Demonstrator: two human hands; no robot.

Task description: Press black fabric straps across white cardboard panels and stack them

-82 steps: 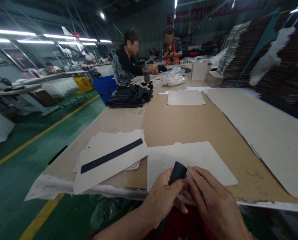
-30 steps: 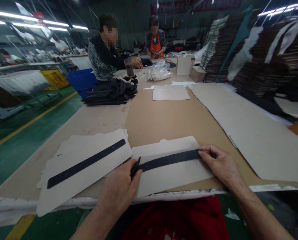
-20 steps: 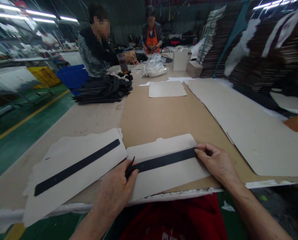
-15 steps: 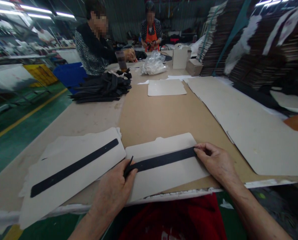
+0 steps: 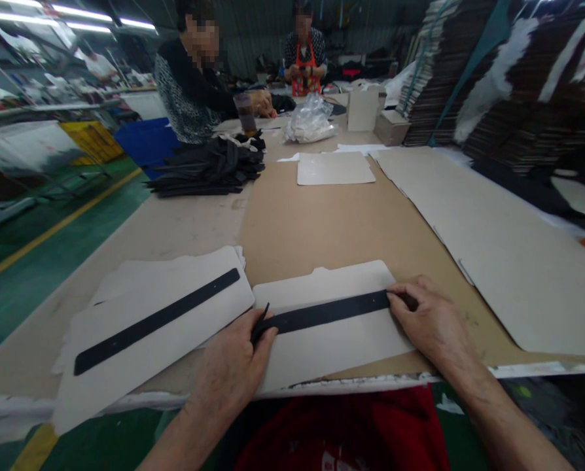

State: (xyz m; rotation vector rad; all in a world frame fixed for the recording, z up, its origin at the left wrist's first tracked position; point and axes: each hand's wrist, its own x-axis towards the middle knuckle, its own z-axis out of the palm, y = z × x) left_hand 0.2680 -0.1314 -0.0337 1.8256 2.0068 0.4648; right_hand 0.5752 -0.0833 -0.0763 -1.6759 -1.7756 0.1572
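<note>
A black strip (image 5: 329,312) lies across a pale cardboard panel (image 5: 322,356) at the table's front edge. At the strip's left end, my left hand (image 5: 238,350) pinches it between thumb and fingers, and a thin dark piece sticks up from that grip; I cannot tell whether it belongs to the same strip. My right hand (image 5: 427,317) is closed on the strip's right end, near the panel's right side. To the left, a second black strip (image 5: 158,320) rests on top of a fanned pile of similar panels (image 5: 125,373).
Black fabric pieces (image 5: 209,170) are heaped on the left of the table (image 5: 292,222). Farther back lie a single panel (image 5: 336,169), a clear plastic bag (image 5: 309,121) and a cup (image 5: 245,114). A large board (image 5: 508,255) covers the right side. Two people work at the far end.
The whole scene has shifted slightly to the right in view as the head turned. Both hands keep their hold on the strip, which lies in the same place on the panel.
</note>
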